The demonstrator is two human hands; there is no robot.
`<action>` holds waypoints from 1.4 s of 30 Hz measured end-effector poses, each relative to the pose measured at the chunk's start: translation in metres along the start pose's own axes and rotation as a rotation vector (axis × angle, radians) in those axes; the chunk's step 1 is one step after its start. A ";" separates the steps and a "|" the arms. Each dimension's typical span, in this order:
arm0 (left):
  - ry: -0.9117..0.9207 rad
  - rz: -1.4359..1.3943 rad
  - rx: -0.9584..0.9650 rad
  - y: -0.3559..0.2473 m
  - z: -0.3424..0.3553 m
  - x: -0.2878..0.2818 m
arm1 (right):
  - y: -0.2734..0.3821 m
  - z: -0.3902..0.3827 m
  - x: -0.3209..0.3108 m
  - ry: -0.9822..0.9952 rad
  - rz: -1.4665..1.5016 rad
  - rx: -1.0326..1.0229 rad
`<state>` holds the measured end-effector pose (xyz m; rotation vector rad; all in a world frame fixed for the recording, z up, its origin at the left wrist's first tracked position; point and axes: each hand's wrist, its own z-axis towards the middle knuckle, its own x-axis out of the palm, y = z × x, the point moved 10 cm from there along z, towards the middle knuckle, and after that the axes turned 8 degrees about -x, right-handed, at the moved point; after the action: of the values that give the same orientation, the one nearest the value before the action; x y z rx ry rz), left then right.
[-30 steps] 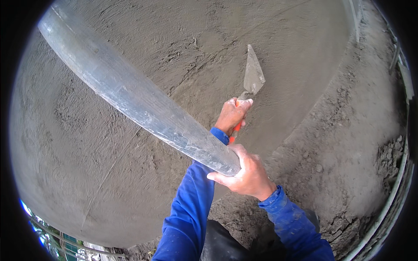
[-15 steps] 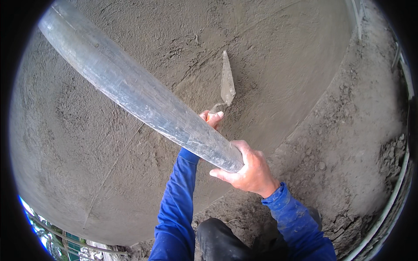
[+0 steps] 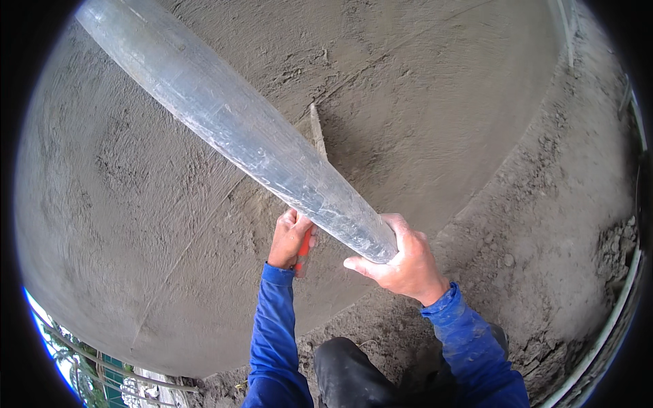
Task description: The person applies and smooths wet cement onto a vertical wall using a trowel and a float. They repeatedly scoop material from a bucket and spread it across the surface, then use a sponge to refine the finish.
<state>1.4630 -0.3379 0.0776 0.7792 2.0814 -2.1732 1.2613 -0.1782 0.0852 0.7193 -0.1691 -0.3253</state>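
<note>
My right hand (image 3: 408, 262) grips the lower end of a long, silvery metal straightedge (image 3: 231, 126), which slants up to the far left. My left hand (image 3: 290, 238) is closed around the orange handle of a trowel (image 3: 318, 132). The straightedge hides the middle of that trowel; the narrow grey blade shows beyond it, seen nearly edge-on. Behind both tools lies a wall of wet grey mortar (image 3: 422, 129), rough in places and smoother toward the right. A thin line runs diagonally across the mortar.
Loose soil and rubble (image 3: 537, 224) border the mortar on the right and below. My dark-trousered knee (image 3: 350, 374) is at the bottom. Pale curved pipes (image 3: 605, 333) run along the right edge. Poles and greenery (image 3: 88, 367) show at the lower left.
My left hand has drawn back toward me and left with the trowel, whose blade has turned more edge-on. The straightedge and my right hand have shifted slightly right.
</note>
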 end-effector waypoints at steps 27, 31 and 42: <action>-0.048 0.004 0.001 0.025 -0.004 -0.016 | -0.013 -0.009 0.003 -0.101 0.014 0.168; -0.132 -0.097 0.010 0.051 -0.035 -0.054 | -0.011 -0.010 0.005 -0.121 0.021 0.155; -0.349 -0.120 0.054 0.137 -0.107 -0.131 | -0.001 -0.012 0.003 -0.201 -0.094 0.135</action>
<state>1.6620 -0.2921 0.0013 0.2551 1.9424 -2.2362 1.2672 -0.1725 0.0757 0.8293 -0.3509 -0.4796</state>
